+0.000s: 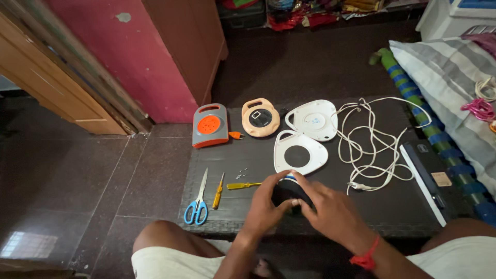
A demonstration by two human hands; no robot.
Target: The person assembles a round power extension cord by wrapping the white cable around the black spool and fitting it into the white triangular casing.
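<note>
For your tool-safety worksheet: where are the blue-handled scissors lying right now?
In the head view, the blue-handled scissors lie at the mat's front left corner, just left of a yellow screwdriver and left of the left hand.

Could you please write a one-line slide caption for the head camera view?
Both hands, left and right, grip a black round part beside scissors and screwdrivers.

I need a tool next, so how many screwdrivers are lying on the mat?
2. One yellow-handled screwdriver lies right of the blue scissors. The other screwdriver lies crosswise beside the left hand, its tip hidden under the fingers. More could be hidden under the hands.
</note>
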